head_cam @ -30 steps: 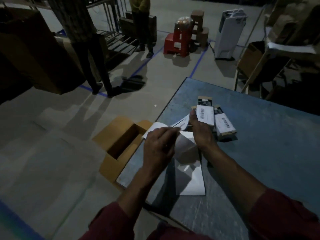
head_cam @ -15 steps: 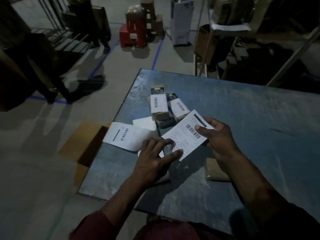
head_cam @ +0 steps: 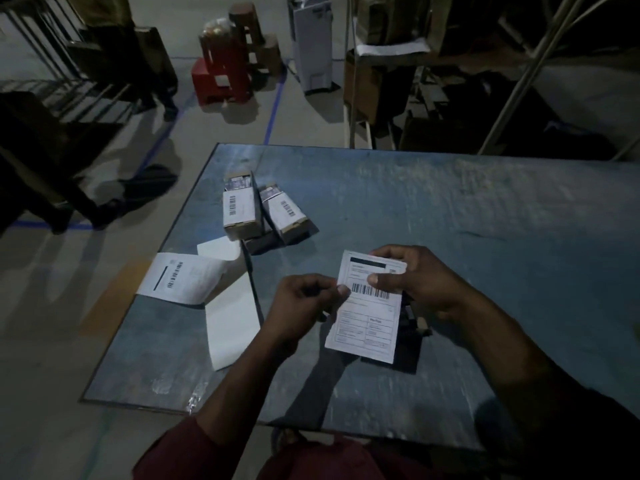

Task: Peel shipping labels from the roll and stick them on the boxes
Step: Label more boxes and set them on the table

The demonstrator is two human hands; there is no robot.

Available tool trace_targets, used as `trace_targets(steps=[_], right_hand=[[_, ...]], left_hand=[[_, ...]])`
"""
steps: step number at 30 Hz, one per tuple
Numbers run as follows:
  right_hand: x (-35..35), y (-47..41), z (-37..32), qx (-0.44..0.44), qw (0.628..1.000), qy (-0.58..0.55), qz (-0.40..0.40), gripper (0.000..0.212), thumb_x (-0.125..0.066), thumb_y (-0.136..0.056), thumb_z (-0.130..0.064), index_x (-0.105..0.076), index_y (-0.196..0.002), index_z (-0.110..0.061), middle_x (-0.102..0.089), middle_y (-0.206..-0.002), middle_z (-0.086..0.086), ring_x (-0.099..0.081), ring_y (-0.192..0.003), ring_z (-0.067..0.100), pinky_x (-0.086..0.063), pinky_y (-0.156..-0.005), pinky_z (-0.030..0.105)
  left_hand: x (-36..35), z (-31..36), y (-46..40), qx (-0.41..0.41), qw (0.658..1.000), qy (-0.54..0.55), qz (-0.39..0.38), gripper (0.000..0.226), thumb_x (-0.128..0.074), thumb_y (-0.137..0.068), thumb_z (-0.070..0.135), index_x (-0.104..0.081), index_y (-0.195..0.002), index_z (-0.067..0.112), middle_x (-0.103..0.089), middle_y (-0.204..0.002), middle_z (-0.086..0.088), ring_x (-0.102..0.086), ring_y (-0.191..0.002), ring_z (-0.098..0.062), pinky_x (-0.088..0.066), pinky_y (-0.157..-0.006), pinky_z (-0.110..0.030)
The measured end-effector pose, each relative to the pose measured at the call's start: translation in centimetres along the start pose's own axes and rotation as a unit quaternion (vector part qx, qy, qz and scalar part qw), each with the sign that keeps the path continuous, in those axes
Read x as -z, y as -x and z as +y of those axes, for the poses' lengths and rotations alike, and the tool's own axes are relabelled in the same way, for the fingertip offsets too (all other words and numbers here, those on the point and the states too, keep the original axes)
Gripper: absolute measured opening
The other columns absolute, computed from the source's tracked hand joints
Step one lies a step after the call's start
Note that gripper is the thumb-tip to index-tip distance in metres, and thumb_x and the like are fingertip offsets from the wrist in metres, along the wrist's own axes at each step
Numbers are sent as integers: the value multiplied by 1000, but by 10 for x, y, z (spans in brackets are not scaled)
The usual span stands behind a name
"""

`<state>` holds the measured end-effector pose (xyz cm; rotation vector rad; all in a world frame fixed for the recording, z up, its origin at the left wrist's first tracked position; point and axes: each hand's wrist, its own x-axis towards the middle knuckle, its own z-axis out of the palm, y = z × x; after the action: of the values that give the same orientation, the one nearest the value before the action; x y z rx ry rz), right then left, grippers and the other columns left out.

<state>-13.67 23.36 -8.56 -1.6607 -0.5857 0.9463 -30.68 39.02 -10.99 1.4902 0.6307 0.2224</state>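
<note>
A white shipping label (head_cam: 369,313) with a barcode hangs above the table, held by both hands. My right hand (head_cam: 415,282) pinches its upper part, thumb on the face. My left hand (head_cam: 304,306) pinches its left edge. Under the label a dark box (head_cam: 410,323) is mostly hidden. The label strip (head_cam: 194,282) lies unrolled at the table's left edge, with bare backing paper (head_cam: 232,323) trailing toward me. Two labelled small boxes (head_cam: 240,211) (head_cam: 284,213) lie side by side farther back.
The blue-grey table (head_cam: 450,209) extends far to the right. An open cardboard carton (head_cam: 114,299) sits on the floor left of the table. A person's legs (head_cam: 86,206) stand at far left. Red stools, brown boxes and metal racks line the back.
The label left the strip and both hands brought it over the dark box near me. My left hand went from touching its corner to pinching its edge. The view shifted right.
</note>
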Motion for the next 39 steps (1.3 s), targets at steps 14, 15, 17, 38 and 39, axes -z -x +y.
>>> trace_targets(steps=[14,15,17,38,39], right_hand=[[15,27,55,-95,988,-102,69,50,-85,-83,-6,-63,-128,-14,-80,-99,13,-78,-89,31,-63,-70,34],[13,27,58,-103,986,-103,84,49,-85,-83,-6,-64,-126,-13,-80,-98,12,-78,-87,31,-63,-70,35],[9,26,62,-117,980,-123,105,43,-84,-84,-7,-65,-122,-12,-80,-97,12,-77,-83,31,-61,-71,36],[0,20,84,-144,970,-24,196,39,-92,-75,-7,-67,-105,-10,-79,-91,13,-78,-74,27,-65,-76,47],[0,19,84,-147,969,-25,199,38,-92,-75,-5,-67,-104,-9,-78,-92,14,-78,-75,27,-65,-76,46]], left_hand=[[-32,-34,20,135,969,121,171,9,-77,-93,14,-81,-86,11,-79,-83,-13,-65,-72,-26,-51,-70,-41],[-32,-37,19,141,969,113,171,8,-77,-93,15,-81,-88,10,-80,-85,-13,-67,-72,-26,-52,-70,-40],[-33,-39,17,147,970,99,167,7,-78,-93,16,-81,-90,11,-80,-84,-11,-68,-68,-21,-51,-64,-34],[-39,-54,-1,101,979,-44,171,17,-85,-87,15,-77,-72,13,-78,-73,-3,-74,-61,-19,-45,-45,-21],[-39,-54,-2,104,979,-47,167,18,-84,-88,15,-77,-71,13,-79,-74,-3,-75,-62,-20,-47,-46,-22]])
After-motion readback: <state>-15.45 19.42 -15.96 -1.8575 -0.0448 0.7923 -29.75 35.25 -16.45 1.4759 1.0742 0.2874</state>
